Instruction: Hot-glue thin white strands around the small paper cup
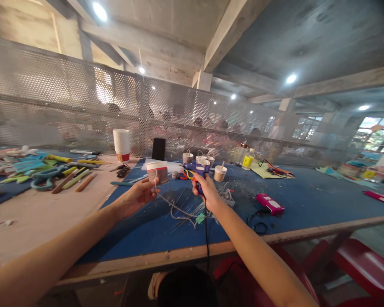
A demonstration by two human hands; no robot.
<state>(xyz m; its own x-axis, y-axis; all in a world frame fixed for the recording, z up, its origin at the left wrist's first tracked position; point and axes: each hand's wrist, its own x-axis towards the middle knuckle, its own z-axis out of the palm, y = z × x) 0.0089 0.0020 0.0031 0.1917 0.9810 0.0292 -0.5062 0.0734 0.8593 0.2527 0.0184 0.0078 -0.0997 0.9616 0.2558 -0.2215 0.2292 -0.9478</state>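
My left hand [140, 195] is closed around a small paper cup [157, 171] with a reddish-brown band, held above the blue table top [307, 200]. A thin cord [176, 209] hangs from the cup down toward the table. My right hand [205, 188] grips a blue glue gun [196, 169], its nozzle pointing left toward the cup. The gun's black cable [206, 238] drops past the table's front edge.
Several small finished cups [220, 172] with handles stand behind the gun. A stack of white paper cups [121, 144] and a black box [158, 149] stand by the mesh screen [67, 106]. Scissors [46, 175], sticks and paper scraps lie left. A pink tool [270, 204] lies right. Red chairs [361, 264] stand below.
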